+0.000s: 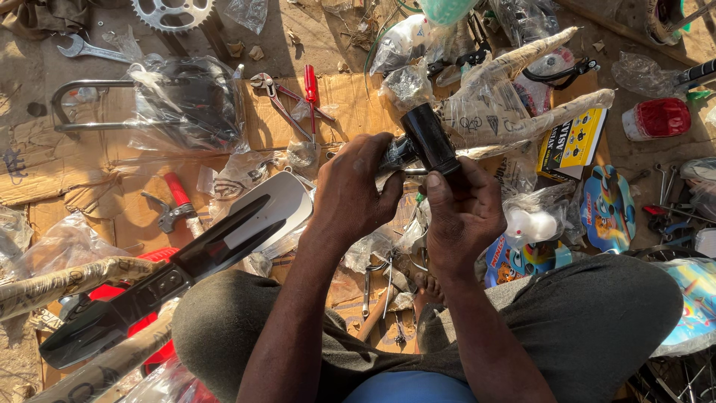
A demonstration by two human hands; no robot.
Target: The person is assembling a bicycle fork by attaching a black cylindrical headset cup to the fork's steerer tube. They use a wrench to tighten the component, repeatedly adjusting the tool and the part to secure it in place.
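Now both hands grip a black tube over a cluttered cardboard sheet.

Left hand (350,190) is clenched around the plastic-wrapped end of the black tube (427,139), which sits raised above the person's knees at the middle of the view; right hand (462,213) grasps the tube from below, thumb pressed on its side. Beyond it on the cardboard (350,97) lie pliers (274,97) and a red-handled screwdriver (311,86) just beside each other. A black-and-white guard (216,250) rests against the left knee, near a red-handled tool (177,200). A chainring (173,13) lies at the top edge, well apart.
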